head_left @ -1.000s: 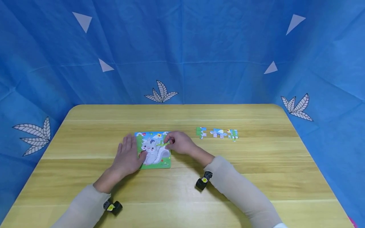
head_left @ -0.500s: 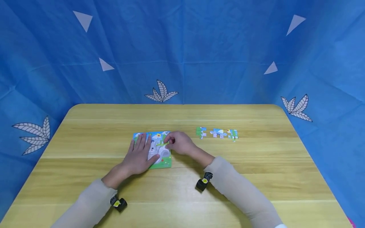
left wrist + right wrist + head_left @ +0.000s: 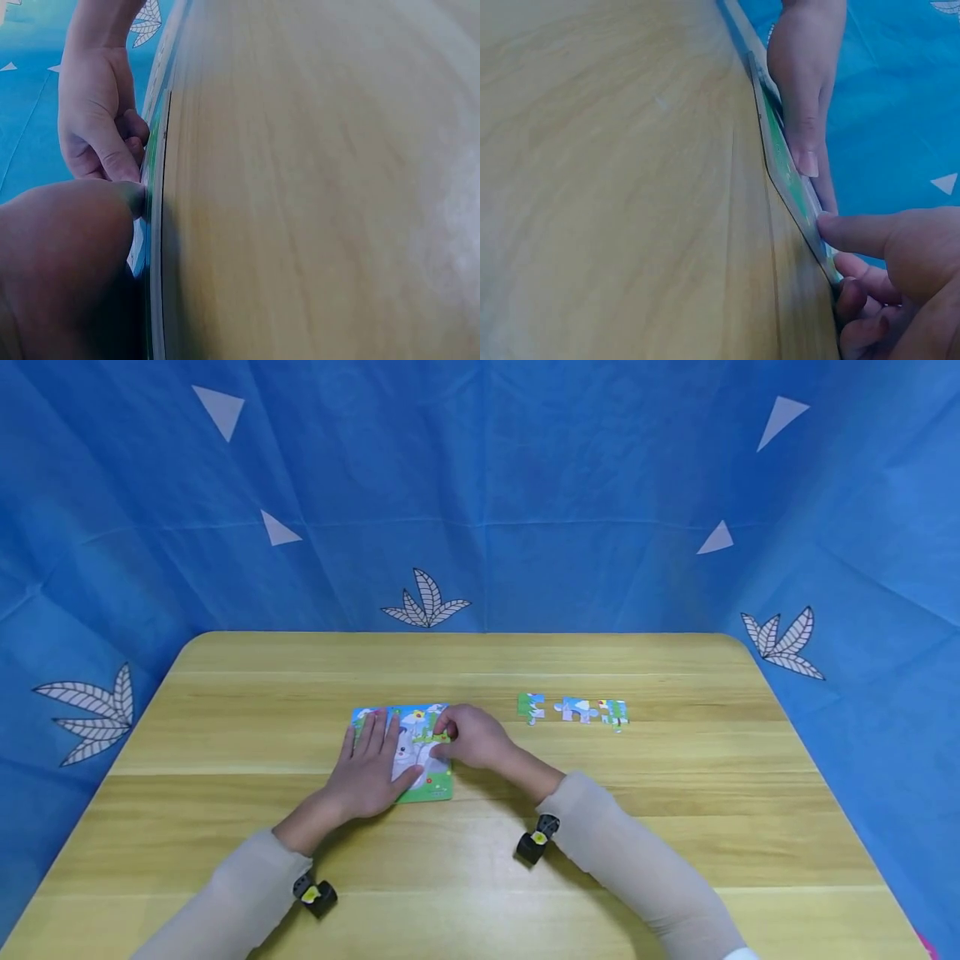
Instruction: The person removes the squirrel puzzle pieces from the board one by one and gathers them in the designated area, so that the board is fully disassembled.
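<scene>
A jigsaw puzzle (image 3: 435,790) with a pale cartoon animal on green and blue lies flat on the table. My left hand (image 3: 366,778) rests on its left half, fingers straight and spread, hiding that part of the picture. At the right edge, my right hand (image 3: 476,737) has its fingers curled and seems to pinch a small green puzzle piece (image 3: 424,737) against the picture. In the right wrist view, the right thumb (image 3: 859,232) touches the puzzle's surface, with the other fingers curled by its edge. Much of the pinched piece is hidden.
Loose puzzle pieces lie in a row to the right of the puzzle: a green one (image 3: 530,707), a blue-and-white one (image 3: 576,709) and a green-and-yellow one (image 3: 615,712). The wooden table (image 3: 600,910) meets a blue cloth backdrop (image 3: 570,485) behind.
My left hand has slid right from the puzzle's left edge onto the picture, covering the animal's face. My right hand stays at the right edge, its thumb shifting slightly. The loose pieces stay put.
</scene>
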Available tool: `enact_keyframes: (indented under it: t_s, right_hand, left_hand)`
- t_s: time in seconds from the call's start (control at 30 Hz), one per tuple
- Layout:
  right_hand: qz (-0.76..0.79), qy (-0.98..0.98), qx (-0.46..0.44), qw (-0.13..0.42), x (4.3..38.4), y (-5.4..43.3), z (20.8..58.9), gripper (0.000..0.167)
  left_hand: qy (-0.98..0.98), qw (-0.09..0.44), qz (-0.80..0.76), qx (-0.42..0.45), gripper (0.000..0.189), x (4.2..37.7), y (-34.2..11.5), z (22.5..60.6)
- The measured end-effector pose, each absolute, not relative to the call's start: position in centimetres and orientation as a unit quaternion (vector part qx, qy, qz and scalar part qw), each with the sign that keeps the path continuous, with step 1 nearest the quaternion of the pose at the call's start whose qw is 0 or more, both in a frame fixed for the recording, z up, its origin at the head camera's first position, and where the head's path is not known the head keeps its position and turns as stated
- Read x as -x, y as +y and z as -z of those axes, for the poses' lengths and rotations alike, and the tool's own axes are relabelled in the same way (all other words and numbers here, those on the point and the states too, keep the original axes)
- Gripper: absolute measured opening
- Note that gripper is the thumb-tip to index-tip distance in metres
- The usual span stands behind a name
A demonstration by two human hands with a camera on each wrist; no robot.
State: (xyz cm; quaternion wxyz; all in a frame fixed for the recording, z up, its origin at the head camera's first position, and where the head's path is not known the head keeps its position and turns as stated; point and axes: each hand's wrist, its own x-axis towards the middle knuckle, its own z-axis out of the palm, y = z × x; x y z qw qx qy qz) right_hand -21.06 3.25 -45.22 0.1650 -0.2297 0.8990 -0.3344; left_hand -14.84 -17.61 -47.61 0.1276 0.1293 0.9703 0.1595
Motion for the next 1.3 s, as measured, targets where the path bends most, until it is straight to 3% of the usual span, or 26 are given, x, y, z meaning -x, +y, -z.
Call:
enact_keyframes:
  t_s: [0.43, 0.77, 1.3]
  right_hand:
    - [0.356, 0.888, 0.227, 0.181, 21.07, 3.15, 45.24, 0.023]
    - [0.425, 0.859, 0.236, 0.16, 21.33, 3.65, 45.95, 0.004]
    - [0.486, 0.831, 0.193, 0.191, 21.39, 3.92, 45.69, 0.004]
  left_hand:
    - [0.969, 0.135, -0.163, -0.126, 0.092, 14.38, -17.4, 46.7]
    - [0.971, 0.137, -0.155, -0.122, 0.09, 14.57, -17.42, 47.22]
    - [0.97, 0.135, -0.158, -0.124, 0.092, 14.54, -17.3, 46.83]
